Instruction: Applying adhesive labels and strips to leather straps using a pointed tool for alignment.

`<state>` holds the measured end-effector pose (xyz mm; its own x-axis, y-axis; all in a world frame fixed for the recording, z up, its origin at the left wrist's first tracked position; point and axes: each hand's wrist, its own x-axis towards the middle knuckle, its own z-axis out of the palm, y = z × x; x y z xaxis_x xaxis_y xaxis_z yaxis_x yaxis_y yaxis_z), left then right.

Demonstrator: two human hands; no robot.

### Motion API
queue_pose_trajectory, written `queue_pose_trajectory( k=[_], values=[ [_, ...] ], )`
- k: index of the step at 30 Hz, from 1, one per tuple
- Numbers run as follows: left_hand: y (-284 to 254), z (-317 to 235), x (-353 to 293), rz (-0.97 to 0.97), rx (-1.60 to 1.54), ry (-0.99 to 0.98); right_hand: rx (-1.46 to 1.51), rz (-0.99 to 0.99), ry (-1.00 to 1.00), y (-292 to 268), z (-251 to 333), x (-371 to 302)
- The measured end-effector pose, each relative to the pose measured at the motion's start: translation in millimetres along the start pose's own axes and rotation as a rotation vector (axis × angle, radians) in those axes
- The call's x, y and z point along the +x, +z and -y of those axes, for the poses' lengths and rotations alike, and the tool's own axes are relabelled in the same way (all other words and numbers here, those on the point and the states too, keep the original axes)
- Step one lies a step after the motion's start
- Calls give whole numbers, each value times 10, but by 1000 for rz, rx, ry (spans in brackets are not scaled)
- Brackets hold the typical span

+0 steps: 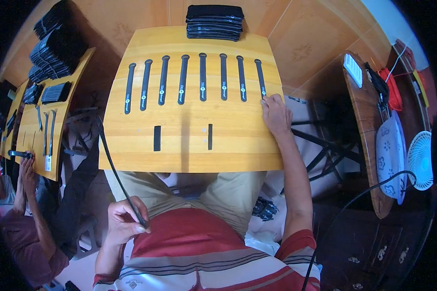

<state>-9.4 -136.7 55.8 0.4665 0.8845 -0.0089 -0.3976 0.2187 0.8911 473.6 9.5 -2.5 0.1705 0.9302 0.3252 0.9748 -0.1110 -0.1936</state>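
Observation:
Several black straps (203, 77) with a ring-like loop at the far end and a small printed mark near the other lie in a row across the wooden table (179, 160). My right hand (277, 116) has its fingers closed at the near end of the rightmost strap (260, 75), which lies flat. Low at the left, off the table's near edge, my left hand (124, 220) pinches another black strap (114, 167) by one end. That strap slants up and away to the left. Two short black strips (157, 138) are on the table nearer to me.
A stack of black packs (214, 23) stands at the table's far edge. At the left, a co-worker's hands (28, 169) hold a black strap over another table with piled black packs (58, 53). On the right are a wooden board (364, 145), a patterned white basin (391, 155) and a fan (420, 160).

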Motion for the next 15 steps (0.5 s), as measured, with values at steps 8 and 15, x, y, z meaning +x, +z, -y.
queue_pose_trajectory(
  k=[8, 15],
  values=[
    [126, -12, 146, -40, -108, 91, 41, -7, 13, -103, 68, -61],
    [101, -1, 273, -166, -83, 156, 192, -94, 6, -432, 519, -418]
  ],
)
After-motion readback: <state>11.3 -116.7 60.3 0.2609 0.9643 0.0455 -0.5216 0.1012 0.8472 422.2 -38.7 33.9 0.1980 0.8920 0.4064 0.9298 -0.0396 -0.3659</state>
